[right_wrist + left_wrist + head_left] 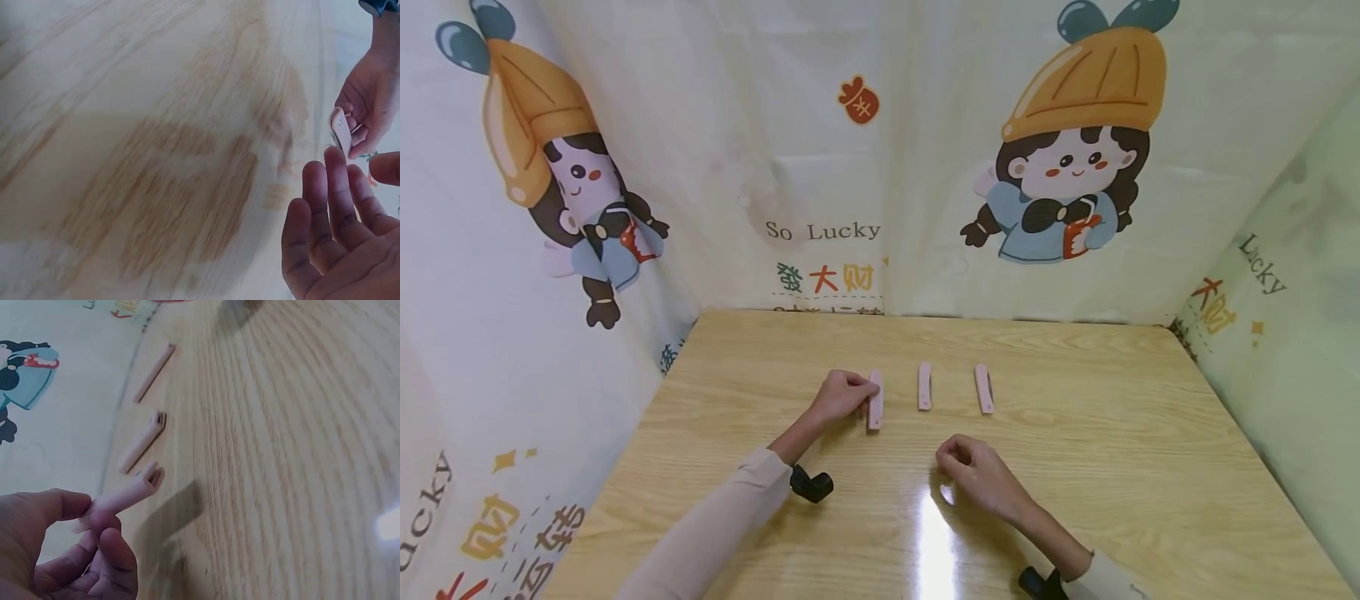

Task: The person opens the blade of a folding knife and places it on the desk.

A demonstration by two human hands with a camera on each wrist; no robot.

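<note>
My left hand (pixel 841 395) pinches a slim pink folding knife (pixel 875 410) between thumb and fingers, at the left of a row. In the left wrist view this knife (pixel 132 495) tilts up over the table, its slotted end pointing away from the hand. A second pink knife (pixel 924 387) lies on the table just right of it. Farther right lies a third (pixel 983 389), slightly slanted, with a dark slot along its side. Nearer the front, my right hand (pixel 985 477) hovers with loosely bent fingers and holds nothing; the right wrist view shows its relaxed fingers (pixel 317 215).
The wooden table (pixel 1097 442) runs back to a printed cloth (pixel 925 167), which also hangs along both sides. A bright light reflection lies on the wood near the front middle. Black wrist straps (pixel 811 484) sit at both sleeves.
</note>
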